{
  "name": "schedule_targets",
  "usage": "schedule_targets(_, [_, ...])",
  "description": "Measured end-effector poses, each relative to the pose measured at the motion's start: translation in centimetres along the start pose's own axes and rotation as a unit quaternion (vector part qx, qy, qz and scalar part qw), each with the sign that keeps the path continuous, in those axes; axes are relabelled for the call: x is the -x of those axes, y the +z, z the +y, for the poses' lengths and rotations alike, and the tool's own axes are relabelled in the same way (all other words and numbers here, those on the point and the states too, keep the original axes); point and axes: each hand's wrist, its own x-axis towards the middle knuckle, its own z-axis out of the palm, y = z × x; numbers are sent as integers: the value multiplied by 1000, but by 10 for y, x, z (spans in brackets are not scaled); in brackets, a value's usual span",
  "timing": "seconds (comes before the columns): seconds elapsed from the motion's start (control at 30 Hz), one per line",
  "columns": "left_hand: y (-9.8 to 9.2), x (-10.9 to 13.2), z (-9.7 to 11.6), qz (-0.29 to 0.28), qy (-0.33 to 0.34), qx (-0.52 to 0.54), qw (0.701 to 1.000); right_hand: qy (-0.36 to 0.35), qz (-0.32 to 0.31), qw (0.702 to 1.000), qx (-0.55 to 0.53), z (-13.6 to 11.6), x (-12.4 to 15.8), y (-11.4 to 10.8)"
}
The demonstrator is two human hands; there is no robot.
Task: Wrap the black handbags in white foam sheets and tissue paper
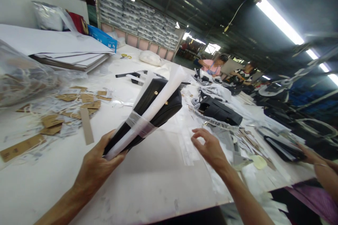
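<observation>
Left hand: grips the narrow lower end of the black bag, with digits closed along both edges.
Black bag: rises straight out of the left hand, slants up and to the right over the bench, with the wider end farthest from the grip.
White padding strip: runs lengthwise down the middle of the black bag, from close to the left hand to past the wider end.
Translucent band: wraps crosswise around the black bag and the white padding strip, beyond the left hand.
Gold studs: sit to either side of the white padding strip, near the wider end.
Right hand: hovers to the right of the black bag, apart from it; loosely open, with curled fingers and a gap between thumb and forefinger.
Kraft tags: lie scattered on the bench, to the left of the black bag.
Beige strip: lies flat just beyond the left hand.
Second black bag: lies on the bench beyond the right hand.
Co-worker's hand: reaches in at the right edge, at the end of a dark wrapped item; too blurred to tell the grip.
</observation>
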Motion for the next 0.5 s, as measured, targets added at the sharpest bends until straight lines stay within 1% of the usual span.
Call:
schedule_targets(0.07, [0,-2,2,1,29,-1,1000,-65,-52,994,-64,-34,26,15])
schedule_targets(0.17, [0,-12,10,3,114,-6,994,-113,-123,977,-135,-75,70,50])
schedule_targets(0.27, [2,-25,26,18,225,-6,974,-143,-162,958,-188,-99,103,88])
schedule_targets(0.33, [4,-29,36,30,292,-11,956,-156,-168,952,-205,-108,115,102])
schedule_targets(0.4, [8,-25,41,24,363,-21,931,-149,-179,948,-216,-115,117,101])
schedule_targets(0.43, [11,-21,40,13,401,-27,916,-146,-203,942,-225,-118,117,95])
schedule_targets(0.5, [18,-6,35,-25,470,-44,881,-158,-272,916,-249,-124,114,74])
